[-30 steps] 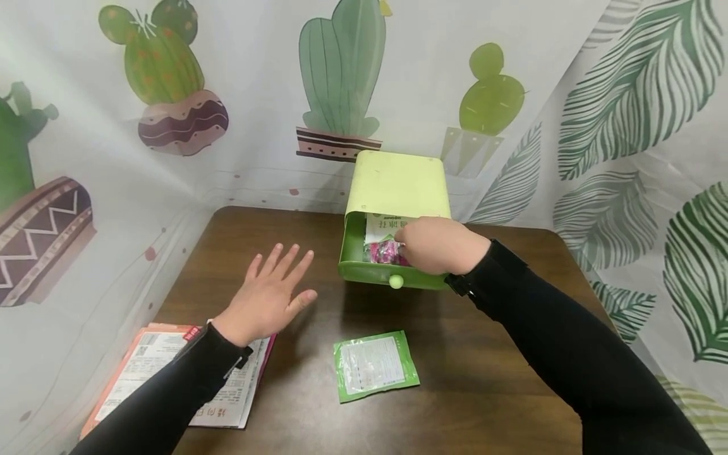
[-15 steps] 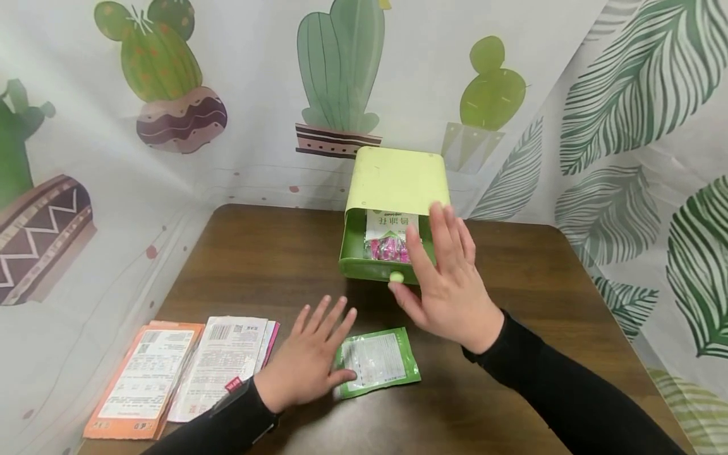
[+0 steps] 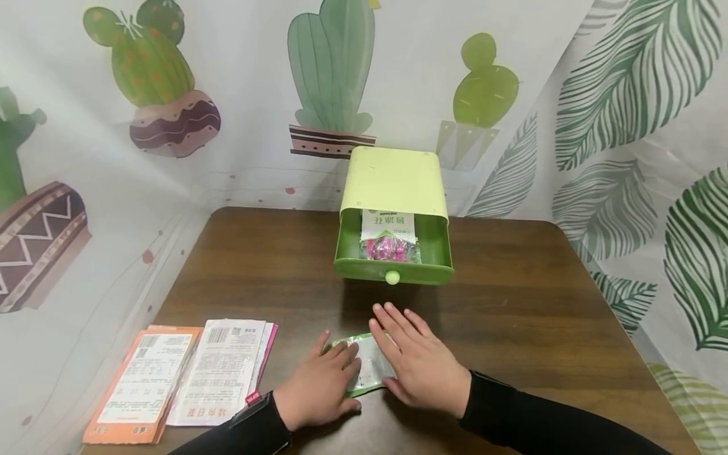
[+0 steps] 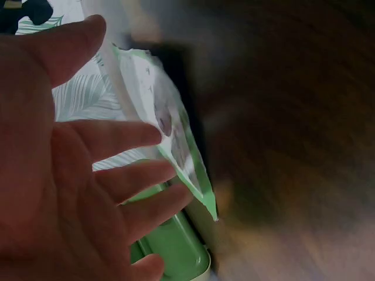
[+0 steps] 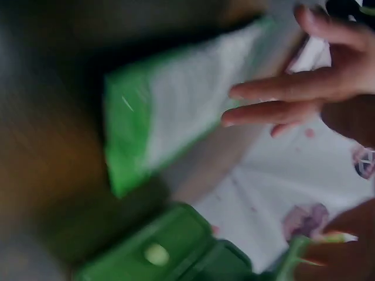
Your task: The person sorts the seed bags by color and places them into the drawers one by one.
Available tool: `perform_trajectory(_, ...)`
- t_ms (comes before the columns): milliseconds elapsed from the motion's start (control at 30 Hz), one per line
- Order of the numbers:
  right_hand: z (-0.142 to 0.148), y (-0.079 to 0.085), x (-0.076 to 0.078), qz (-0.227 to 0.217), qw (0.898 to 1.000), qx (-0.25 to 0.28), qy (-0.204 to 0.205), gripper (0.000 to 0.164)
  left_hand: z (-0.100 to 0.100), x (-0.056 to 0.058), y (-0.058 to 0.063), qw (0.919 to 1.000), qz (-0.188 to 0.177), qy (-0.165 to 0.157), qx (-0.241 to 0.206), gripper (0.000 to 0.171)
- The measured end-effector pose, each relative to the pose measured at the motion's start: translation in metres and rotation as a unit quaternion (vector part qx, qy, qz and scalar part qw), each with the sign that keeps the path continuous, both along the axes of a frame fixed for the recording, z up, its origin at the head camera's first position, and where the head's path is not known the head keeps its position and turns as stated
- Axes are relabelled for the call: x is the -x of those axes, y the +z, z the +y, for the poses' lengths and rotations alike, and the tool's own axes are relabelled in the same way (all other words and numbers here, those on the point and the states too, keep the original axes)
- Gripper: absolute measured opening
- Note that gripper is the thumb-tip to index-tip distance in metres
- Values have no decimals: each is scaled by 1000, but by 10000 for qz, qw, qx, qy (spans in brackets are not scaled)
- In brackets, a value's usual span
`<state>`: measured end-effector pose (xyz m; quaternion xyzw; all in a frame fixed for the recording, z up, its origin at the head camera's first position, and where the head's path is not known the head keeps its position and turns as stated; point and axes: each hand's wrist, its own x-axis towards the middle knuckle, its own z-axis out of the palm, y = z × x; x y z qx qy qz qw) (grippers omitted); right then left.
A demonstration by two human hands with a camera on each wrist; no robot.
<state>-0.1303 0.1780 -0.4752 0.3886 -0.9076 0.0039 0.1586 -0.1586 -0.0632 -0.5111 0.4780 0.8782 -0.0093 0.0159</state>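
Flat green plastic packet with a white label (image 3: 368, 365) between two hands on a brown wooden table (image 3: 534, 316).
So the left hand (image 3: 318, 387) is at the packet's 8 o'clock, fingers loosely spread over its edge; the right hand (image 3: 423, 370) is at 3, fingers straight, thumb apart. Can't tell how firmly they touch. Flat white printed pack (image 3: 218, 370) and orange one (image 3: 136, 379) at 9; farther, around 12, a yellow-green box (image 3: 395, 180), its green drawer (image 3: 438, 243) out.
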Motion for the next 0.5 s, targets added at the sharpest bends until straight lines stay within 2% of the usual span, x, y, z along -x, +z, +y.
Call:
perform_trajectory(100,2,-13,-2,-873,9912,-877,-467,97,1,0,0,9997,-153,56,191,70)
perform_trajectory(167,1,-20,-2,-1210,9829,-1240,-616,93,2,1,0,9995,-205,96,241,69)
perform_trajectory(233,0,-26,-1,-1325,9777,-1486,-676,80,4,2,0,9994,-189,105,261,66)
perform_trajectory(300,-3,-32,0,-1156,9754,-1766,-643,63,5,4,0,9994,-168,99,272,64)
perform_trajectory(367,-7,-37,1,-808,9744,-2022,-561,49,7,5,0,9995,-146,73,283,62)
perform_trajectory(500,-14,-43,3,-13,9732,-2269,-377,36,7,7,-1,9994,-84,15,326,61)
